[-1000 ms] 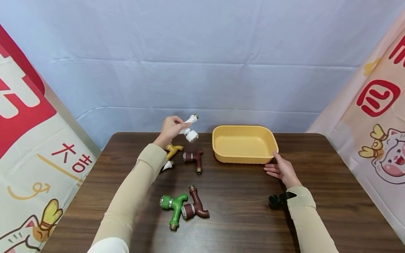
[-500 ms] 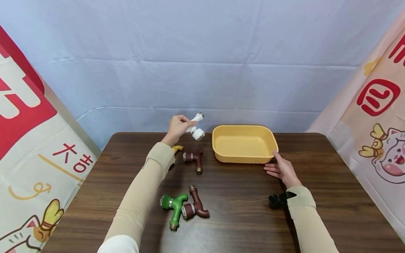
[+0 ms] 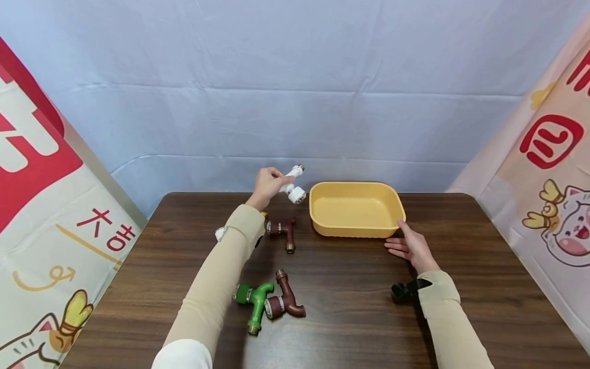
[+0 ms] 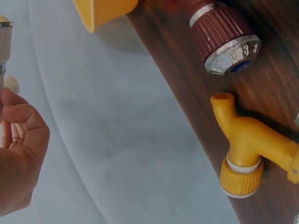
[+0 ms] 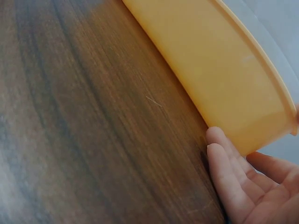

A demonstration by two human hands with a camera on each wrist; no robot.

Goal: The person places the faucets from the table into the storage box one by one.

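Note:
My left hand (image 3: 269,185) pinches a white faucet (image 3: 295,193) in the air, just left of the yellow plastic basin (image 3: 355,231). The left wrist view shows its curled fingers at the left edge, with the faucet partly cut off. At the basin's near right corner, my right hand (image 3: 412,247) holds the rim with the thumb, its fingers along the outer wall; the right wrist view shows these fingers (image 5: 229,177) by the wall. A maroon faucet (image 3: 288,233) lies below the left hand. A yellow faucet (image 4: 247,140) lies near the table's far edge, mostly hidden by the arm in the head view.
Nearer on the wooden table (image 3: 350,307) lie a green faucet (image 3: 257,302) and a second maroon faucet (image 3: 288,297), close together. A white piece (image 3: 219,233) shows beside the left sleeve. A pale cloth (image 3: 295,118) hangs behind the table.
My left hand has moved right with the white faucet, toward the basin. Its sleeve now covers more of the yellow faucet. The right hand and basin stay put.

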